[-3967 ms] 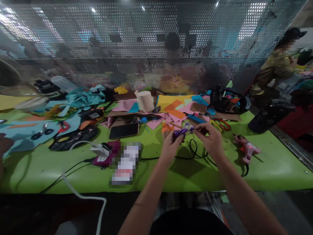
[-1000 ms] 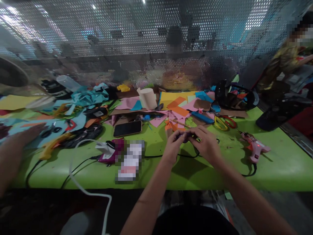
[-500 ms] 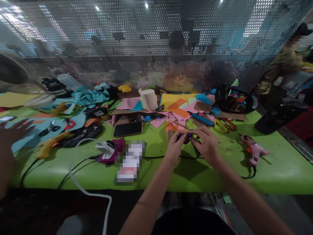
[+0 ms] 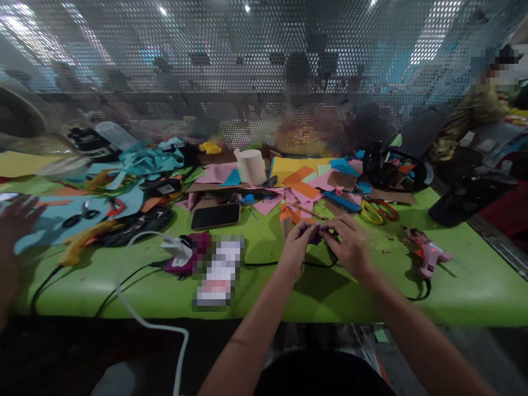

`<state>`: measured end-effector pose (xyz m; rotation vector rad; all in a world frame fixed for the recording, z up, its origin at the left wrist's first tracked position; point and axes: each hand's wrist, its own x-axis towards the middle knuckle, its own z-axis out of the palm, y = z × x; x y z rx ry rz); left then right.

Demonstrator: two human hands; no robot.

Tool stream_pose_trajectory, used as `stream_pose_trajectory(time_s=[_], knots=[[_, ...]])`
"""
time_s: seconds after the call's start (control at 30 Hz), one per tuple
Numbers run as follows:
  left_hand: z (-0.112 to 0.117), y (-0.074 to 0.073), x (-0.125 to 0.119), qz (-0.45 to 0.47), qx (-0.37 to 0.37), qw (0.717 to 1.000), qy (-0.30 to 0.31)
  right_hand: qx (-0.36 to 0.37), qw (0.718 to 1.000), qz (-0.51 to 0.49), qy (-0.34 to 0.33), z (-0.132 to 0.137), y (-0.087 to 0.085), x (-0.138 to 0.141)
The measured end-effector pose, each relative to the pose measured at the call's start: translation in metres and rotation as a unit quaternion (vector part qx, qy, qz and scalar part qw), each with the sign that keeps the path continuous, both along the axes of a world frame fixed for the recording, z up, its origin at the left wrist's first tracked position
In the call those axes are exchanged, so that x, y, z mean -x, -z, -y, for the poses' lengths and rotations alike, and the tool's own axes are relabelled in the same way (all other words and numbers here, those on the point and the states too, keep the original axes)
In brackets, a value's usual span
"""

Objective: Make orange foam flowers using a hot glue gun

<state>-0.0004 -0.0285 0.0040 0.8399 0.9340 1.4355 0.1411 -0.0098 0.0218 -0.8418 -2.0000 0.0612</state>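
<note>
Between my fingertips is a small purple piece (image 4: 315,235), mostly covered, so its exact kind does not show. My left hand (image 4: 297,245) pinches it from the left, and my right hand (image 4: 348,240) is closed on its right side. Both hands are just above the green table (image 4: 264,297). Behind my left hand stands a small orange paper piece (image 4: 285,217). A pink glue gun (image 4: 431,256) lies to the right of my right hand, its red light lit. Yellow-handled scissors (image 4: 371,213) and red-handled scissors (image 4: 388,210) lie beyond.
Coloured paper scraps (image 4: 303,184) and a white paper roll (image 4: 252,166) cover the back. At left are a dark phone (image 4: 215,216), a purple power strip (image 4: 193,256) with cables, and a yellow glue gun (image 4: 82,245). Another person's hand (image 4: 18,220) reaches in at far left.
My hands stay nearly in place with the purple piece, the fingers shifting only slightly. The other person's hand at far left has moved a little left.
</note>
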Motion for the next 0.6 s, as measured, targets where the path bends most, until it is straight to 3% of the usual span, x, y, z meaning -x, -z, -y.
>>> stream_pose_trajectory(time_s=[0.13,0.23,0.3,0.4,0.5,0.6], knots=[[0.000,0.000,0.000,0.012,0.009,1.000,-0.004,0.054,0.997,-0.042,-0.029,0.000,-0.002,0.001],[0.001,-0.003,0.000,0.011,0.010,1.000,-0.015,0.147,0.982,-0.104,-0.061,-0.002,-0.002,0.000],[0.002,-0.005,0.001,-0.003,0.006,1.000,-0.023,0.237,0.955,-0.158,-0.082,-0.006,-0.001,-0.001],[0.002,-0.007,0.002,-0.039,-0.002,0.999,-0.034,0.367,0.890,-0.242,-0.124,-0.012,0.003,-0.003],[0.001,-0.007,0.002,-0.072,-0.011,0.997,-0.030,0.427,0.846,-0.283,-0.148,-0.016,0.006,-0.004],[0.000,-0.005,0.003,-0.094,-0.019,0.995,-0.016,0.409,0.864,-0.266,-0.124,-0.017,0.005,-0.005]])
